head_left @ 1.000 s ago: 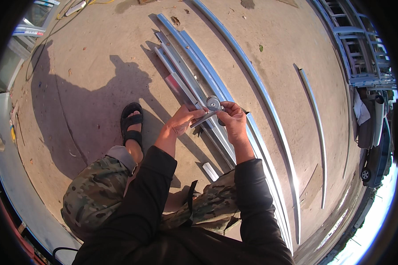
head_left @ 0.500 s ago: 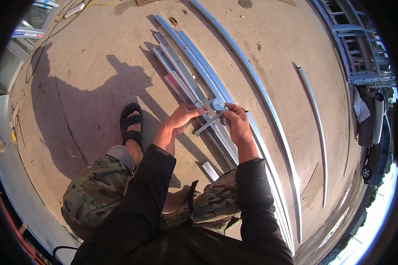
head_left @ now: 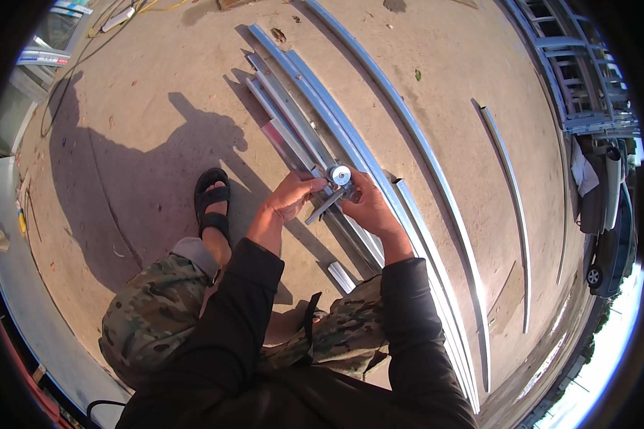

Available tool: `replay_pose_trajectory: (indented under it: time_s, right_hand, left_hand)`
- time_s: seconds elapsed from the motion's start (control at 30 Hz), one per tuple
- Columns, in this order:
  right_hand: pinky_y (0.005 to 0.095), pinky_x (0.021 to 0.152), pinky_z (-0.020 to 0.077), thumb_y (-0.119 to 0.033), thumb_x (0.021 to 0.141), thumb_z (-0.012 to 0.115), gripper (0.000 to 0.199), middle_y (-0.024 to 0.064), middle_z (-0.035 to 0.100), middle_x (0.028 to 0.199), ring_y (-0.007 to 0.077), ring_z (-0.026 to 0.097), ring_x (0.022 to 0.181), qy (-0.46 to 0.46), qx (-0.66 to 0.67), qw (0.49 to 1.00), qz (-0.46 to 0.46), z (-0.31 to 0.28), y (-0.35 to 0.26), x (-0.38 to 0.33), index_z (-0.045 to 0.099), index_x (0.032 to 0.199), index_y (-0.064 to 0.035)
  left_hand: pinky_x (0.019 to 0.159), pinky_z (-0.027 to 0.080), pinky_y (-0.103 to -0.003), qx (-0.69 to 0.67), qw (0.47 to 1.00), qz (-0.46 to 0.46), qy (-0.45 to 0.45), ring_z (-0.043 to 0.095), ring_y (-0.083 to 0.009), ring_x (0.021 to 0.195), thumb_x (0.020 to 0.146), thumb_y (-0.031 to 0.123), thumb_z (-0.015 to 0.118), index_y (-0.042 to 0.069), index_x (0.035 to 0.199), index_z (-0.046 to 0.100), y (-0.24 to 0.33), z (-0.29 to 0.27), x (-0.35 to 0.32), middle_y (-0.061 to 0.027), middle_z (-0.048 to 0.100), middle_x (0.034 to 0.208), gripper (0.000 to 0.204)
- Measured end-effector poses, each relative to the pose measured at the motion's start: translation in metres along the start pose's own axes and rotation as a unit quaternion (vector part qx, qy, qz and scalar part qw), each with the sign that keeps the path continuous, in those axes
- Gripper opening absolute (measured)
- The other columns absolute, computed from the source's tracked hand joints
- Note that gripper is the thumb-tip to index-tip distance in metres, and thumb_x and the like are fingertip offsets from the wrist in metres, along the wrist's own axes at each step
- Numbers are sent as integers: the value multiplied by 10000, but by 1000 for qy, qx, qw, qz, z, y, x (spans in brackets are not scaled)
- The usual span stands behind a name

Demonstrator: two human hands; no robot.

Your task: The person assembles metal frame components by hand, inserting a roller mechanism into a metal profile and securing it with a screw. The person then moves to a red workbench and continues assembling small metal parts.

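In front of me, above a group of silvery metal profiles [head_left: 320,118], my two hands are around a small metal fitting. It has a round pale roller [head_left: 340,175] on top and a narrow flat bar [head_left: 324,207] that slants down to the left. My left hand [head_left: 288,199] is closed, thumb and fingers pinching the fitting's left side. From the right, my right hand [head_left: 373,207] grips it beside the roller with bent fingers. The fingertips partly cover the fitting, so its exact kind cannot be told.
Long metal rails [head_left: 408,118] and a thinner bar [head_left: 506,161] lie on the concrete to the right. A short profile offcut [head_left: 341,277] is near my knees. Metal frames [head_left: 565,71] and a parked vehicle [head_left: 607,250] stand far right. A cable [head_left: 71,64] runs at upper left.
The fitting with its roller has shifted left and slightly down. My right hand has moved left with it, closer to my left hand, which has hardly moved.
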State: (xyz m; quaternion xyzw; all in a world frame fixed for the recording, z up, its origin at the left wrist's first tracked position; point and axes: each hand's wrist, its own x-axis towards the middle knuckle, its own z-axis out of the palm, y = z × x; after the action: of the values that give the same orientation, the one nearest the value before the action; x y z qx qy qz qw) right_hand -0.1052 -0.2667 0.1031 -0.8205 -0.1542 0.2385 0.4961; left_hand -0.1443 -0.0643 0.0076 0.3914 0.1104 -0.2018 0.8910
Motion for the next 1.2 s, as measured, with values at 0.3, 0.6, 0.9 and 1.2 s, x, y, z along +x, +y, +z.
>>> replay_pose_trajectory:
  time_s: [0.3,0.6,0.9,1.2]
  right_hand:
    - [311,827,492,-44,857,614,534,91,620,1114,167,604,920,30,293,947,127,-9,14,9,517,1377,27]
    - [343,783,523,-174,954,521,323,145,692,1068,219,665,918,-11,500,845,189,-22,24,13,604,1180,41]
    - [322,837,508,-88,896,574,381,118,682,1048,202,650,904,-20,435,882,179,-15,25,16,583,1249,56]
    - [255,748,466,-177,889,730,278,11,666,881,84,575,801,-15,268,955,130,-2,15,18,699,1062,37]
  left_hand:
    - [911,494,-343,16,999,-20,-45,631,-165,1035,891,271,739,49,1209,631,10,8,-1,-51,683,1114,402]
    - [978,464,-371,30,998,-12,-57,606,-194,1122,919,259,702,34,1272,583,13,11,-1,-70,654,1189,435]
    - [992,451,-364,31,999,-11,-42,593,-191,1143,921,241,701,17,1318,552,6,2,1,-73,637,1235,479]
    - [968,462,-355,-2,999,5,-54,607,-173,1094,930,219,693,33,1268,590,18,19,-11,-56,657,1175,400]
